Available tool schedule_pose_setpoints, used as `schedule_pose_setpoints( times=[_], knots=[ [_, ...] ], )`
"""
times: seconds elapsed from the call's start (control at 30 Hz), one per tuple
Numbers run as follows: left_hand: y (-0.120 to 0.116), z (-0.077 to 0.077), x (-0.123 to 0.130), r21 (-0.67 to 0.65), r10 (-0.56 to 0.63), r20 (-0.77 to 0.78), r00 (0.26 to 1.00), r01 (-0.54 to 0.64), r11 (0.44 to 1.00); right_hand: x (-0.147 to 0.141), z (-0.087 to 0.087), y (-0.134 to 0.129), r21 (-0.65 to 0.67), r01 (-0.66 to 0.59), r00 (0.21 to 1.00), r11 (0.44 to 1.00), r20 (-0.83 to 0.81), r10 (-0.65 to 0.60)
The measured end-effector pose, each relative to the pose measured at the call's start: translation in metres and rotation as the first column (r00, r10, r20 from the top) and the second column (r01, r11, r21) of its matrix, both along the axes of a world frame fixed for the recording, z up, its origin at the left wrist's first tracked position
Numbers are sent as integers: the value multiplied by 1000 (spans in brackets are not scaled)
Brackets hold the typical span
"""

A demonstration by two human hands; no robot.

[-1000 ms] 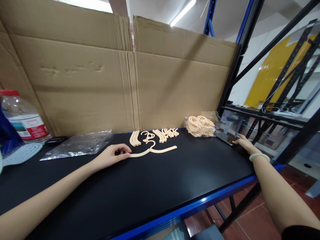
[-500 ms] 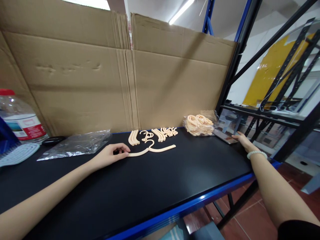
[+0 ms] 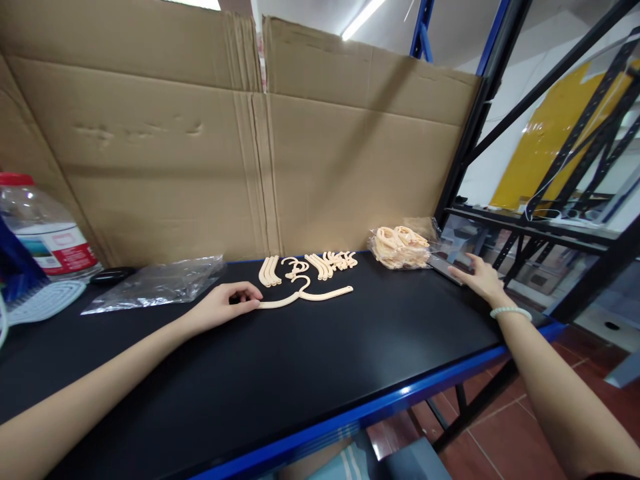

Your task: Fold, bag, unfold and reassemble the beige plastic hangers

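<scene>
Right hand (image 3: pixel 479 279) is sliding further onto the phone (image 3: pixel 445 268), fingers flat; left hand (image 3: pixel 223 306) is pinching the hanger (image 3: pixel 305 298) at its near end, long axis running rightward.

1. The assembled hanger (image 3: pixel 305 297) is pale peach plastic, lying flat on the black tabletop (image 3: pixel 320 360). Its two curved arms spread toward 9 and 3 o'clock, and its small hook points toward 12 o'clock. The left hand (image 3: pixel 225 305) pinches its 9 o'clock tip between thumb and fingers.
2. The phone (image 3: pixel 447 268) is a dark, thin slab lying flat near the table's far corner, at 3 o'clock from the hanger and well apart from it. The right hand (image 3: pixel 477 278) rests outstretched fingers on its near end.
</scene>
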State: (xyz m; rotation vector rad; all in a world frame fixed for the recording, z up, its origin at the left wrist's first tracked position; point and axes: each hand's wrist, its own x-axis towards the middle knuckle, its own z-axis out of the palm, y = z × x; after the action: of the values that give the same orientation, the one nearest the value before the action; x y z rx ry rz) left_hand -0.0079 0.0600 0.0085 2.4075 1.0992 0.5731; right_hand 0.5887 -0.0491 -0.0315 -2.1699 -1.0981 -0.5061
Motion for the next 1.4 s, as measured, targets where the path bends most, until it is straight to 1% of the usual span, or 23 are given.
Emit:
schedule_pose_setpoints(
  times=[0.07, 0.13, 0.17, 0.23, 0.3, 0.37, 0.43, 0.53, 0.6, 0.7, 0.77, 0.83, 0.9, 1.0, 1.13, 1.4],
  knots=[
    [-1, 1, 1, -2, -2, 5, 1000, 2, 1000, -20, 8, -2, 82, -49, 997, 995, 60, 45],
    [-3, 2, 2, -14, 8, 30, 1000, -8, 1000, -43, 16, -3, 179, -135, 983, 974, 149, 109],
    [-3, 2, 2, -23, 25, 49, 998, -24, 999, -56, 19, -4, 202, -190, 968, 961, 200, 150],
    [-3, 1, 3, -36, 84, 88, 993, -81, 996, -82, 24, -4, 193, -300, 923, 934, 305, 234],
    [1, 0, 5, -37, 162, 110, 981, -159, 987, -111, 28, -2, 147, -423, 855, 894, 392, 340],
    [7, 0, 6, -29, 252, 113, 961, -250, 968, -142, 33, 2, 84, -566, 752, 820, 459, 472],
    [15, 0, 7, -22, 341, 96, 935, -341, 940, -175, 38, 12, 22, -694, 638, 719, 482, 601],
    [29, 4, 12, -32, 419, 37, 907, -418, 908, -226, 46, 39, -58, -826, 496, 560, 396, 773],
    [38, 8, 18, -47, 448, -18, 894, -449, 892, -258, 49, 64, -144, -869, 411, 474, 324, 852],
    [49, 11, 25, -66, 468, -101, 878, -475, 877, -298, 52, 104, -236, -897, 308, 374, 274, 911],
    [55, 12, 29, -56, 469, -139, 872, -479, 876, -317, 51, 126, -288, -906, 244, 310, 242, 939],
    [60, 12, 30, -34, 469, -166, 868, -480, 877, -328, 50, 143, -328, -906, 203, 267, 217, 955],
    [64, 11, 31, -11, 467, -190, 863, -478, 878, -333, 49, 154, -366, -899, 178, 241, 196, 964],
    [68, 10, 31, 9, 450, -221, 865, -459, 888, -332, 47, 162, -409, -884, 166, 225, 175, 970],
    [70, 12, 34, 20, 441, -248, 863, -450, 893, -328, 46, 161, -423, -878, 170, 226, 166, 971],
    [69, 15, 38, 67, 507, -251, 825, -508, 859, -333, 46, 160, -408, -885, 162, 222, 176, 971]
  ],
)
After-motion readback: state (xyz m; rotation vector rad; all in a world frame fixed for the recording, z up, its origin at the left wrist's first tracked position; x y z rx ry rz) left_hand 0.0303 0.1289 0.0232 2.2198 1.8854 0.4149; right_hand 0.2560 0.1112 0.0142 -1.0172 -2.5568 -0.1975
